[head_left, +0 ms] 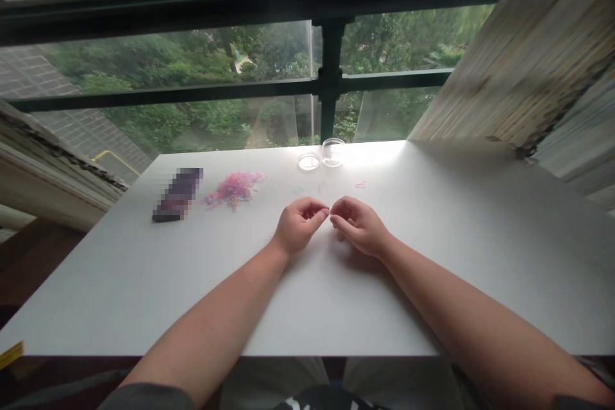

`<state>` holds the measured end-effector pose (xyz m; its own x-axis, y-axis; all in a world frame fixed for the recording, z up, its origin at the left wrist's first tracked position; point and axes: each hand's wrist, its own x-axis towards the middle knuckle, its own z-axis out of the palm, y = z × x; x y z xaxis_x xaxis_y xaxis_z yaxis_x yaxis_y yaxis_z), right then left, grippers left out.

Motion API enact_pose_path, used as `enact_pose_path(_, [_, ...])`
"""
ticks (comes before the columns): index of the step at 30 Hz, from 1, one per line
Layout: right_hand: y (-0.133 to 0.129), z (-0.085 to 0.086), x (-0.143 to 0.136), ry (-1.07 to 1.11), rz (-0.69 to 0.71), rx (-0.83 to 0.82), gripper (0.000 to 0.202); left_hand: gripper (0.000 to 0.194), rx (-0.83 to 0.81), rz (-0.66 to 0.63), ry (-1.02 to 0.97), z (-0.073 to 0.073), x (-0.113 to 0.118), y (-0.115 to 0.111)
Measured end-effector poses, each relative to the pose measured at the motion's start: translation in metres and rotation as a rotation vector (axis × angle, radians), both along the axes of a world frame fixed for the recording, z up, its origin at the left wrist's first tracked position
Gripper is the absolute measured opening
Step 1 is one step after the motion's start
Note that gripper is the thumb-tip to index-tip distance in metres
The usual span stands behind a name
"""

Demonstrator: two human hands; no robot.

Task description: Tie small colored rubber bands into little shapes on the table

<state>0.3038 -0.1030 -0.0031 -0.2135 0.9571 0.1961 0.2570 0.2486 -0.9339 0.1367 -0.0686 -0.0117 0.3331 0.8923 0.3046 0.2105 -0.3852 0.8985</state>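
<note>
My left hand and my right hand meet fingertip to fingertip above the middle of the white table. Both are closed in a pinch, and whatever lies between the fingertips is too small to make out. Left of them is a loose heap of small pink and purple pieces. A pink loop lies just beyond my right hand. Some faint pale pieces rest on the table beyond my fingertips.
A clear round jar and a clear round lid stand near the table's far edge. A dark, pixelated flat object lies at the left. Behind the table are a window with green bars and curtains.
</note>
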Motion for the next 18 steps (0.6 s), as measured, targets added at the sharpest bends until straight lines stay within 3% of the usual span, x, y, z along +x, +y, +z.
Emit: enact_pose_path(18, [0.0001,0.0007,0.0016,-0.080,-0.037,0.027,0.014,0.018,-0.030,-0.040,-0.001,-0.0013,-0.0011,-0.0001])
